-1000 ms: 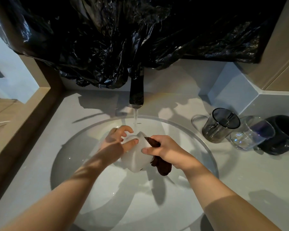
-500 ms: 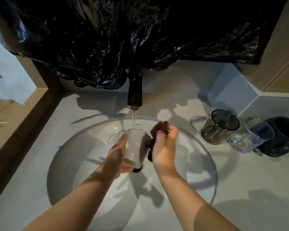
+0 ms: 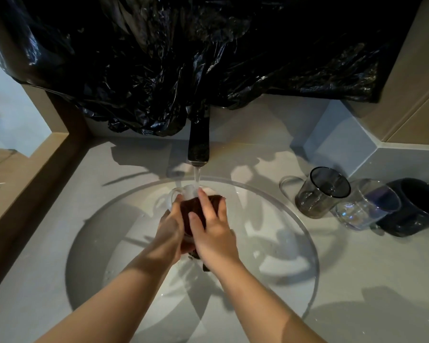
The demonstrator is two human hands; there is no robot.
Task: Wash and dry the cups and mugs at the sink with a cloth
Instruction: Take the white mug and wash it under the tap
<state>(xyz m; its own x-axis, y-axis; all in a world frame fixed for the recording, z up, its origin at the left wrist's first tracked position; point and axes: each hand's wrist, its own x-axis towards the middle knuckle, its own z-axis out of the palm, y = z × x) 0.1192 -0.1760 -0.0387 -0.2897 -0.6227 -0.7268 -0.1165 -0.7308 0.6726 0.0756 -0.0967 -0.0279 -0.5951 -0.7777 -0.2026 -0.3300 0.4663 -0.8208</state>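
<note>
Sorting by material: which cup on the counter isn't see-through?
The dark opaque mug farthest right; the smoky grey glass mug and clear iridescent glass tumbler beside it are transparent.

Counter [image 3: 357,273] carries smoky mug [image 3: 318,196], clear glass [image 3: 364,210], dark mug [image 3: 412,211]
</note>
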